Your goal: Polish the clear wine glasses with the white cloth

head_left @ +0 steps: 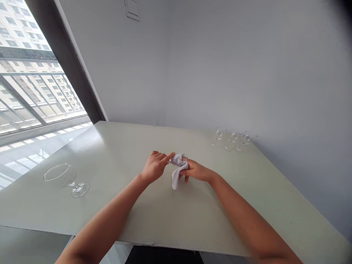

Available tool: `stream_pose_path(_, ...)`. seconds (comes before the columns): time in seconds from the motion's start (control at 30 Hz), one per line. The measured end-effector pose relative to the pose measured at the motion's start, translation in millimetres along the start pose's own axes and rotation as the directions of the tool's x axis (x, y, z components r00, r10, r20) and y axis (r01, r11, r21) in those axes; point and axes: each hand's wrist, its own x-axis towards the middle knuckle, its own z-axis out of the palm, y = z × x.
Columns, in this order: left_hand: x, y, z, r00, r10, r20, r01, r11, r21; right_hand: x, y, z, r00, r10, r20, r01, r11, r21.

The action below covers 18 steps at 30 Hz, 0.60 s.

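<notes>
Above the middle of the table, my left hand (156, 165) is closed at the left end of a small clear wine glass (172, 160), which lies sideways between my hands. My right hand (197, 171) grips a white cloth (176, 179) at the glass's right end. Part of the cloth is bunched against or inside the bowl, and a loose end hangs below. My fingers hide much of the glass, so its exact shape is unclear.
On the left of the pale table (170, 216) a large wine glass (67, 178) lies tilted on its side. Several clear stemmed glasses (233, 137) stand at the back right, near the grey wall (247, 73). A window (27, 73) is at the left.
</notes>
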Motion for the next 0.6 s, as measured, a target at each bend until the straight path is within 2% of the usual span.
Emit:
stream_pose_path(0.13, -0.7, -1.6, -0.9, 1.0, 0.022, -0.008, -0.021, 0.998, 0.064, 3.5, 7.6, -3.8, 1.0, -0.031, 0.004, 0.03, 0.99, 0.134)
stream_pose_path(0.23, -0.6, -4.1, -1.7, 0.999, 0.035, -0.022, -0.032, 0.993, 0.11, 6.3, 10.1, -3.4, 0.997, -0.072, -0.039, 0.081, 0.953, 0.292)
stream_pose_path(0.37, 0.7, -5.9, 0.5, 1.0, 0.004, 0.0, -0.004, 0.998, 0.066, 6.9, 4.2, -0.4, 0.992, -0.054, -0.11, 0.095, 0.906, 0.412)
stream_pose_path(0.5, 2.7, 0.3, 5.8, 0.992, -0.12, 0.042, 0.123, 0.99, -0.07, 6.6, -3.9, 0.4, 0.98, -0.03, -0.197, 0.108, 0.91, 0.399)
stream_pose_path(0.6, 4.3, 7.9, 8.2, 0.955, -0.275, 0.11, 0.292, 0.939, -0.184, 7.5, -5.6, -1.0, 0.932, -0.065, -0.356, 0.173, 0.945, 0.279)
